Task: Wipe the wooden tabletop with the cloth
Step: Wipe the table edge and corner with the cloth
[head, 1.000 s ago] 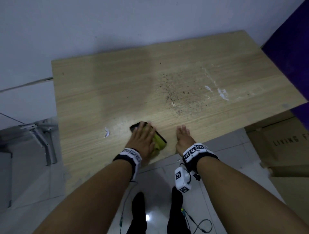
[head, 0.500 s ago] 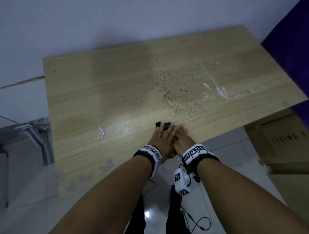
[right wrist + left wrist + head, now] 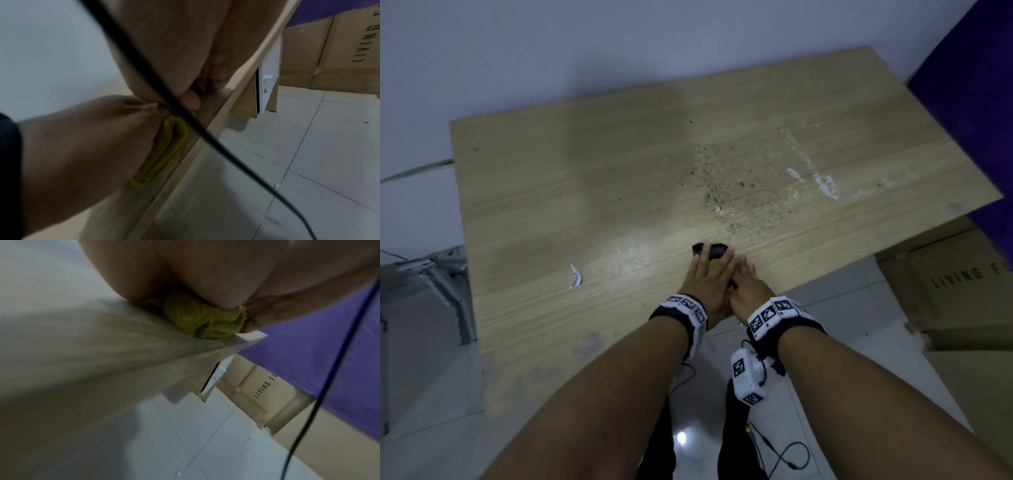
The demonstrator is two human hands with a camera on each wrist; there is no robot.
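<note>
The wooden tabletop (image 3: 585,205) carries dark specks (image 3: 736,185) and white smears (image 3: 822,181) on its right half. A yellow and black cloth (image 3: 715,257) lies near the front edge, bunched under my left hand (image 3: 707,281), which presses it down with straight fingers. The left wrist view shows the yellow cloth (image 3: 205,321) squeezed under the palm. My right hand (image 3: 744,284) lies flat on the table right beside the left hand, touching it. In the right wrist view the cloth (image 3: 164,146) shows as a folded yellow edge under the left hand (image 3: 82,138).
A small white paper scrap (image 3: 576,277) lies on the table to the left. Cardboard boxes (image 3: 955,287) and a purple surface (image 3: 969,85) stand to the right, a metal frame (image 3: 445,284) to the left. A black cable (image 3: 784,455) hangs by my legs.
My left hand slid the cloth rightwards along the front edge until it met the right hand. The right hand stayed in place. Little has changed in the last half second.
</note>
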